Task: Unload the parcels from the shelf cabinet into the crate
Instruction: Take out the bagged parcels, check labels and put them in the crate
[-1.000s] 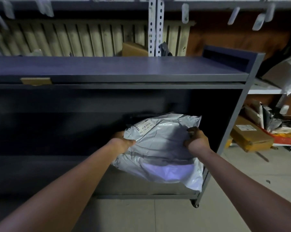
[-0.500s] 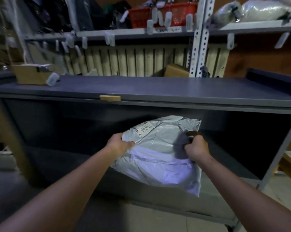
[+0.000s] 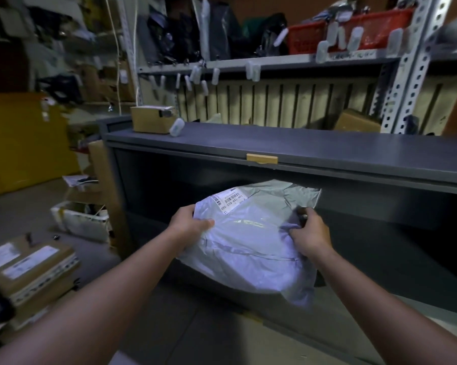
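**Grey mailer held in both hands in front of the open cabinet**

The parcel (image 3: 248, 246) is a soft grey plastic mailer bag, crinkled and glossy, with a lighter sheen across its lower half. A white barcode label (image 3: 228, 200) sits near its top left corner. It is held clear of the shelf cabinet (image 3: 327, 151), in front of the dark open compartment, with its upper edge just below the cabinet's top panel and its lower corner sagging towards the floor.

The left hand (image 3: 188, 222) holds the bag's left edge, thumb lying on the front face and fingers hidden behind. The right hand (image 3: 311, 233) has its fingers curled tight into a bunched fold at the right edge. Each grip is clamped on the parcel, and the bag hangs between them.

On the cabinet top, at its left end, stands a small cardboard box (image 3: 149, 119). Labelled cartons (image 3: 32, 264) are stacked on the floor at the far left.

Against the frames before, both hands keep the same hold on the same edges. The view has swung left: the cabinet's right end is gone from sight, and its left end and the floor beside it have come in. The parcel now sits further out of the compartment.
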{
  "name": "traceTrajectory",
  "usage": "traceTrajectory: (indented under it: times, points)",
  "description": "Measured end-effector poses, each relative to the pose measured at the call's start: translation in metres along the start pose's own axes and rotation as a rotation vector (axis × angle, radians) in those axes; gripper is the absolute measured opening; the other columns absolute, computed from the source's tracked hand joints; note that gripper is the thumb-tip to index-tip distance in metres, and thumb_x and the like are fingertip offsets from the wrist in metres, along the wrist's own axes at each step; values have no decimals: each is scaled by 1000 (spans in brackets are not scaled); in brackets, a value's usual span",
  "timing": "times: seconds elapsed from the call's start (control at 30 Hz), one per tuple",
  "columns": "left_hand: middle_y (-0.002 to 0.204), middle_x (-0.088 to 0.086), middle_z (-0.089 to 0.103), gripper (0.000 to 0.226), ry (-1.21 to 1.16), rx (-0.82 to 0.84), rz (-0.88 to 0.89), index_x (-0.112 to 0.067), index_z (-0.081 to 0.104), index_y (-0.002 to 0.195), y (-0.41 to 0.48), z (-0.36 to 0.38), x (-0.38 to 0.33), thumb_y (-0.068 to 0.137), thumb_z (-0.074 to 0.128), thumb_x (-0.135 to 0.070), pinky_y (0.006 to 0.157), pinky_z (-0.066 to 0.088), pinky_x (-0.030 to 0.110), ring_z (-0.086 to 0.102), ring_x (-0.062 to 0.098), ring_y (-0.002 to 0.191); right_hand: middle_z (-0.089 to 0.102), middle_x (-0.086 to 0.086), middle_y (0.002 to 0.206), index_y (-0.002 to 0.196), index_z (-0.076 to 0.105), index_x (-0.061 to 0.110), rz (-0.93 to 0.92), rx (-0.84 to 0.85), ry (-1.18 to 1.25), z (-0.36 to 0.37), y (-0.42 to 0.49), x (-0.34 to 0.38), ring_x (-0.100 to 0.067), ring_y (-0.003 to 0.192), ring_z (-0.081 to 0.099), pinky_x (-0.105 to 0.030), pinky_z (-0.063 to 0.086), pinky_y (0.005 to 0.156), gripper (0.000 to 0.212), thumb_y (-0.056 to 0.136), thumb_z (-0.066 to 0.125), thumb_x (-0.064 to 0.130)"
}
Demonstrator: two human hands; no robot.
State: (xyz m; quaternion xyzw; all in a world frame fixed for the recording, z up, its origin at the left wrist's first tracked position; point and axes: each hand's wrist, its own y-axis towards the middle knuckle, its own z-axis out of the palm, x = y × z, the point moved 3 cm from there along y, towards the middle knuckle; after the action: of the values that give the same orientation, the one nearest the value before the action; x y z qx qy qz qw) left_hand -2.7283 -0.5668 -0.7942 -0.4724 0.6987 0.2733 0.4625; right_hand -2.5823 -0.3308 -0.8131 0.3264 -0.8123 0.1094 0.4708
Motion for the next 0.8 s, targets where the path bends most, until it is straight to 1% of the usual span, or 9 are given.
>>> traceTrajectory:
  times: [0.1,0.23,0.4,0.47,0.57,0.67,0.8]
  points:
    - [98,3,75,20,8,-22,7,-21,68,105,0,-24,9,86,73,-20,88,58,48,73,24,89,64,-10,127,134,56,14,-19,14,33,19,-5,14,-29,117,60,-31,47,95,48,87,62,2]
    - [99,1,74,19,10,-75,10,-23,67,105,-5,-59,19,88,74,-19,89,57,46,72,22,90,64,-10,129,134,57,13,-44,40,67,48,-15,35,-28,119,59,-34,47,101,49,86,64,2]
    - [104,-1,72,23,28,-167,-6,-23,67,108,-18,-106,44,87,75,-18,94,54,45,69,21,96,63,-8,129,132,57,14,-73,92,117,94,-33,59,-26,118,59,-34,47,100,47,87,66,4]
    - [101,-3,72,24,24,-199,-9,-23,67,108,-24,-125,57,87,75,-18,94,54,44,69,21,95,62,-8,130,133,56,13,-87,122,131,113,-41,68,-25,120,58,-31,44,101,49,87,66,4]
    - [98,-4,69,29,15,-241,-12,-16,66,116,-34,-151,73,89,73,-13,90,53,38,67,19,94,63,-9,129,134,56,13,-112,153,146,141,-54,81,-25,120,58,-27,42,98,49,86,66,4]
    - [106,2,70,32,26,-289,-27,-14,65,120,-44,-175,88,88,73,-12,94,52,40,67,23,99,63,-10,128,134,56,13,-125,194,166,168,-66,92,-25,120,59,-29,44,100,50,85,67,3]
    - [108,1,70,34,22,-331,-58,-18,64,121,-56,-204,106,89,72,-13,95,52,42,67,23,100,62,-11,131,134,56,12,-139,243,190,199,-82,104,-24,122,58,-31,45,103,51,86,68,1]
